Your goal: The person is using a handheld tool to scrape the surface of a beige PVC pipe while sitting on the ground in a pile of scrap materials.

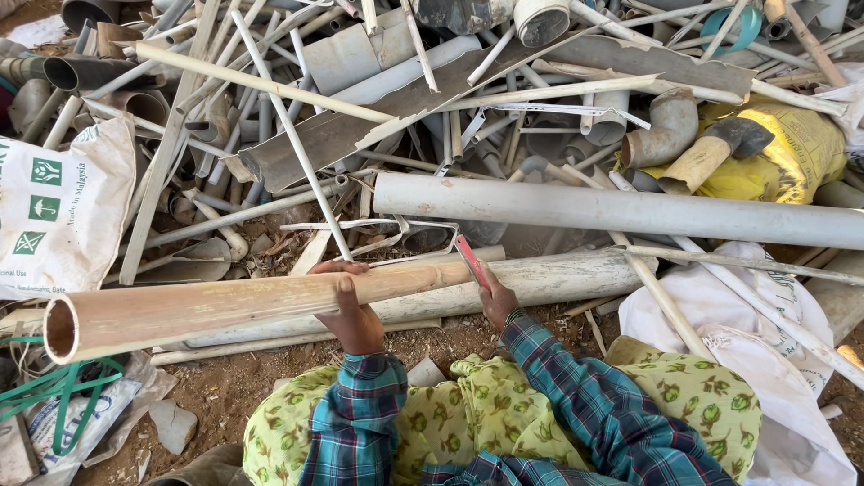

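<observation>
1. Nearest to us, our plaid sleeves (576, 396) and a yellow-green printed cloth (486, 414) over the lap fill the lower edge, just below the tan pipe (243, 306).
2. Our left hand (353, 310) is wrapped over the tan pipe about midway along it, fingers curled across the top and thumb up its near side, clamped on it.
3. Our right hand (495, 301) sits at the tan pipe's right end, closed around the handle of a red-bladed tool (472, 259), whose blade rests against the pipe end.
4. The tan pipe lies nearly level across the lap, its open mouth toward the left, raised above the reddish dirt (225, 387).
5. Just behind the tan pipe lies a dirty white pipe (558, 279), roughly parallel to it.
6. Left of the tan pipe's mouth lies a white printed sack (63, 207); below it, green strapping (54, 396).
7. Beyond the tan pipe runs a long grey pipe (621, 209), then a heap of broken pipe scraps (405, 99) with a yellow sack (792, 153) at the far right.
</observation>
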